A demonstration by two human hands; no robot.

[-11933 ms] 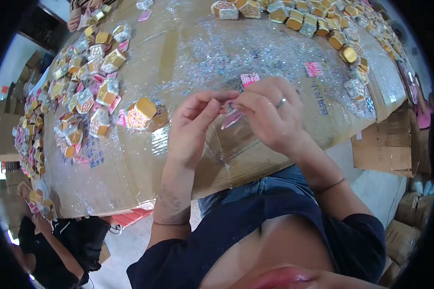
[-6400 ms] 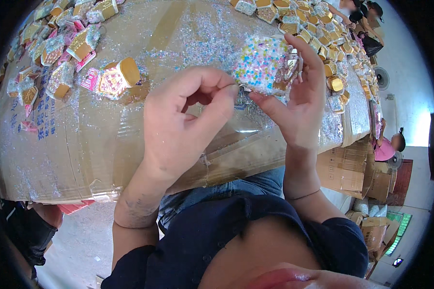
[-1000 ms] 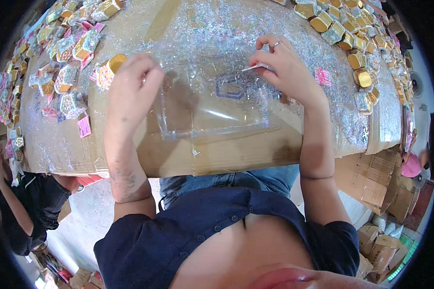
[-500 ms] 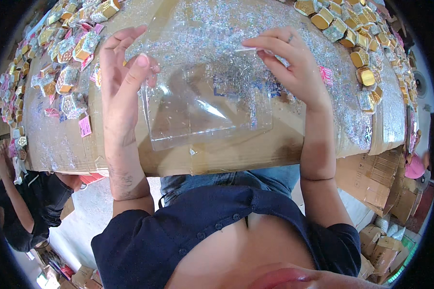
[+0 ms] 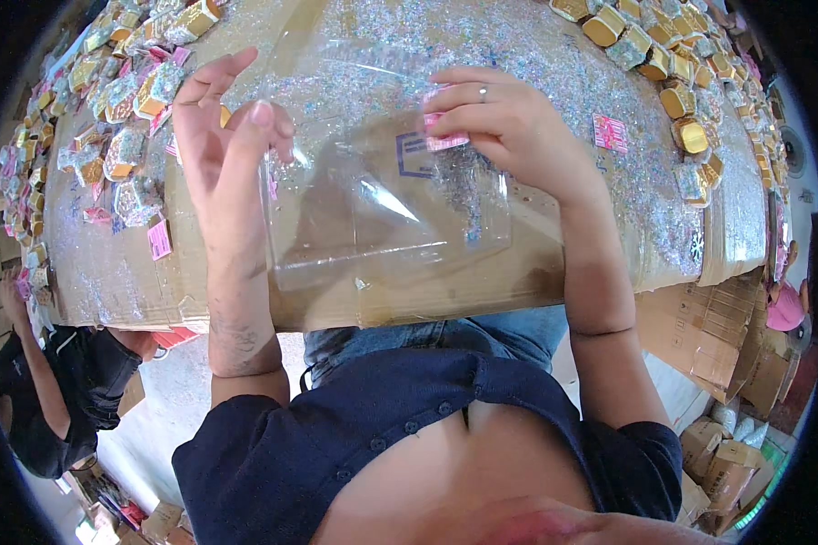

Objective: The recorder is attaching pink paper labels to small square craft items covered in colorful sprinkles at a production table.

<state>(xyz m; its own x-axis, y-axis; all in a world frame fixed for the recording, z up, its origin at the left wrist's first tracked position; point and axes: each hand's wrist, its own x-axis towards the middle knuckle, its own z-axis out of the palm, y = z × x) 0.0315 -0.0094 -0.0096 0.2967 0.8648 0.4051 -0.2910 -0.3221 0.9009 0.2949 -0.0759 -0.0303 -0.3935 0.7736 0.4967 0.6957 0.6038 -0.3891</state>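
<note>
A clear plastic tray (image 5: 364, 250) lies on the glitter-strewn cardboard tabletop in front of me. Over its right half is my right hand (image 5: 504, 127), wearing a ring, with its fingers closed on a small pink card (image 5: 445, 141); part of the card is hidden by them. My left hand (image 5: 223, 136) hovers by the tray's upper left edge, thumb and fingers curved but apart, and I see nothing held in it. Another pink striped card (image 5: 611, 133) lies just right of my right hand.
Gold and glittery faceted pieces (image 5: 141, 100) with pink cards are heaped at the left; more gold pieces (image 5: 677, 95) pile up at the right. A co-worker (image 5: 50, 381) is at the far left. Cardboard boxes (image 5: 700, 336) stand below the table's right side.
My right hand has moved left and slightly down, and the pink card in it now shows its face. The pink card at the right is uncovered. My left hand has shifted slightly left.
</note>
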